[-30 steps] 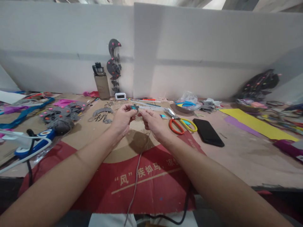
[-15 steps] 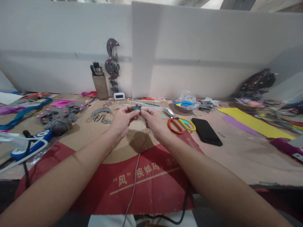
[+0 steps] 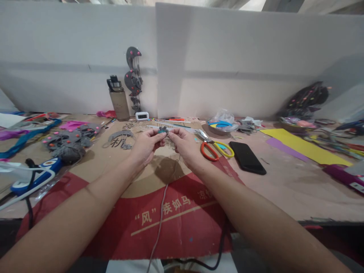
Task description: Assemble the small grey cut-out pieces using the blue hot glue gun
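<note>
Between my two hands, above the cardboard sheet (image 3: pixel 108 204), is a small grey and teal piece (image 3: pixel 163 130), too small to make out fully. My left hand (image 3: pixel 149 146) pinches its left side between thumb and finger. My right hand (image 3: pixel 182 146) is closed at its right side, fingertips pressed together close to the left ones. A grey yarn strand (image 3: pixel 162 212) runs from under my right hand down over the red part of the cardboard. Right of my hands lie scissors (image 3: pixel 210 142) with one red and one yellow handle.
A black phone (image 3: pixel 247 157) lies right of the scissors. On the left are a grey yarn ball (image 3: pixel 71 152), pinned grey pieces (image 3: pixel 61 138) and a blue power strip (image 3: pixel 36 176). A bottle (image 3: pixel 119 104) and a small clock (image 3: pixel 141 116) stand by the white wall panel.
My right hand has come closer to my left, and the fingertips now nearly meet at the small piece. The view has shifted slightly to the right.
</note>
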A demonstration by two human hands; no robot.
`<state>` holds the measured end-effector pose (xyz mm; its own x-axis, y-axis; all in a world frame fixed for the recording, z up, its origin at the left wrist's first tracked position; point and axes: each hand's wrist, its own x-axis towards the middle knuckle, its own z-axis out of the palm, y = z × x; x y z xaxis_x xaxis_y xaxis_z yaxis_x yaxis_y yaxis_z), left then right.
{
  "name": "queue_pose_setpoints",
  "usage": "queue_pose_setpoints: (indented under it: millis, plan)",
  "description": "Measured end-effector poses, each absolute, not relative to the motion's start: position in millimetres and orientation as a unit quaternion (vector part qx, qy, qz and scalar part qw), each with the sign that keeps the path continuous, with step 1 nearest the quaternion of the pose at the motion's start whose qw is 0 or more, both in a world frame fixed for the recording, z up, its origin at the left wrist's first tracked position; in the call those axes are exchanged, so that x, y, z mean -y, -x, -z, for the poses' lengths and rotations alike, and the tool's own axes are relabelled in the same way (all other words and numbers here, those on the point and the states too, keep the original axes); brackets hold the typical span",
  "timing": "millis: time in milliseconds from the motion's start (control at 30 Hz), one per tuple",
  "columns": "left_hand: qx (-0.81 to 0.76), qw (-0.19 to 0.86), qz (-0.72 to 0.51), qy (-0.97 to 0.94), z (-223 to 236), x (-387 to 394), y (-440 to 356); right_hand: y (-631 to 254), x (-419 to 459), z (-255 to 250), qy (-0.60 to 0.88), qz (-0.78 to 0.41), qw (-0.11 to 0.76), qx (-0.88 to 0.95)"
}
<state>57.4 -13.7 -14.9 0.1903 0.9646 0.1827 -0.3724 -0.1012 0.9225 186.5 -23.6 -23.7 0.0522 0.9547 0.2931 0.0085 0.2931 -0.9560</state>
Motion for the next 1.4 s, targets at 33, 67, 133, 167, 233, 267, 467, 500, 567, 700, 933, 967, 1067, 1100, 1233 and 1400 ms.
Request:
queue_pose_setpoints:
  millis: [33, 67, 133, 167, 233, 267, 467, 500, 567, 700, 933, 967, 1067, 1100, 1233, 1400]
  plan:
    - [-0.303, 0.598, -0.559, -0.489, 15.0, 13.8, -57.4, -186.5, 23.7, 23.4, 0.434, -0.41, 0.582, 0.552]
    - [-0.302, 0.597, -0.559, -0.49, 15.3, 13.7, -57.5, -186.5, 23.8, 23.1, 0.435, -0.413, 0.582, 0.549]
    - [-0.302, 0.593, -0.559, -0.495, 16.7, 13.1, -57.6, -186.4, 23.9, 22.8, 0.433, -0.419, 0.58, 0.548]
    - [-0.301, 0.589, -0.558, -0.5, 17.6, 12.8, -57.8, -186.3, 23.8, 22.9, 0.43, -0.422, 0.58, 0.548]
    - [-0.3, 0.578, -0.557, -0.515, 19.3, 12.6, -58.1, -186.4, 23.3, 23.4, 0.423, -0.427, 0.579, 0.551]
    - [-0.301, 0.57, -0.557, -0.524, 19.8, 12.9, -58.4, -186.6, 22.9, 23.8, 0.42, -0.428, 0.578, 0.553]
    - [-0.333, 0.514, -0.526, -0.59, 14.4, 18.0, -58.0, -190.9, 21.8, 22.1, 0.443, -0.374, 0.579, 0.574]
    - [-0.339, 0.507, -0.52, -0.598, 13.0, 18.2, -57.3, -192.0, 22.3, 21.1, 0.449, -0.358, 0.576, 0.583]
    - [-0.351, 0.492, -0.514, -0.609, 11.5, 17.2, -55.4, -193.8, 23.6, 19.0, 0.458, -0.324, 0.56, 0.609]
    - [-0.372, 0.483, -0.51, -0.607, 14.0, 11.4, -51.1, -195.1, 24.8, 18.1, 0.455, -0.295, 0.533, 0.649]
    - [-0.368, 0.528, -0.543, -0.54, 14.1, 9.9, -50.5, -192.7, 25.6, 23.3, 0.444, -0.239, 0.56, 0.657]
    - [-0.369, 0.532, -0.543, -0.535, 13.0, 11.0, -51.0, -192.3, 26.9, 23.3, 0.44, -0.226, 0.56, 0.665]
    - [-0.369, 0.55, -0.541, -0.518, 9.9, 14.5, -52.5, -191.6, 31.6, 21.8, 0.429, -0.19, 0.548, 0.693]
    - [-0.367, 0.556, -0.54, -0.514, 9.1, 15.4, -52.9, -191.6, 33.0, 21.0, 0.429, -0.177, 0.542, 0.7]
    - [-0.352, 0.582, -0.539, -0.496, 7.3, 17.1, -53.8, -192.4, 35.3, 18.4, 0.434, -0.124, 0.53, 0.718]
    - [-0.339, 0.597, -0.546, -0.48, 6.5, 16.8, -54.1, -192.0, 35.9, 17.3, 0.427, -0.101, 0.534, 0.723]
